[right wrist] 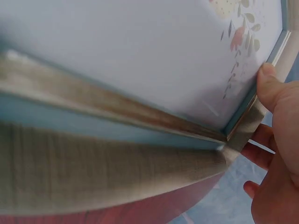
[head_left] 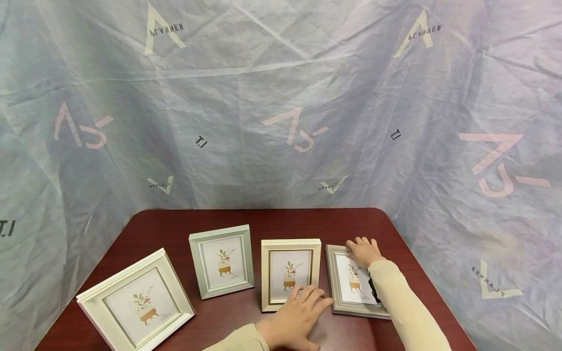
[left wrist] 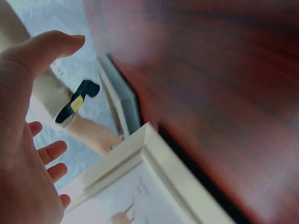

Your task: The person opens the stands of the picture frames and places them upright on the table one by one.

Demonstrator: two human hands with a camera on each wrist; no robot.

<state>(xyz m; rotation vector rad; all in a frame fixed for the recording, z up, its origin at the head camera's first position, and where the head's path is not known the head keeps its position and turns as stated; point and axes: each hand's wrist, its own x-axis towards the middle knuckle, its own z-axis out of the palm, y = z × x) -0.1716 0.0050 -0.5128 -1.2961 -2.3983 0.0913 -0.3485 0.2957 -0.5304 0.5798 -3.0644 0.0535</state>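
Note:
At the right of the head view, my right hand [head_left: 363,251] holds the top edge of a grey-brown picture frame [head_left: 332,282]. The right wrist view shows the thumb on the front border [right wrist: 107,172] side of that frame, the fingers behind it. This frame leans far back; its back is hidden. My left hand [head_left: 298,317] has loosely spread fingers and holds nothing. It is in front of the lower right part of a cream picture frame [head_left: 266,278]; in the left wrist view the palm [left wrist: 23,154] is beside this frame [left wrist: 149,135], and contact cannot be told.
A pale green picture frame [head_left: 197,268] stands left of the cream one. Farther left and nearer is a tilted silvery-white picture frame [head_left: 103,317]. All are on a dark red table [head_left: 281,222], with printed grey cloth [head_left: 237,107] behind and at both sides.

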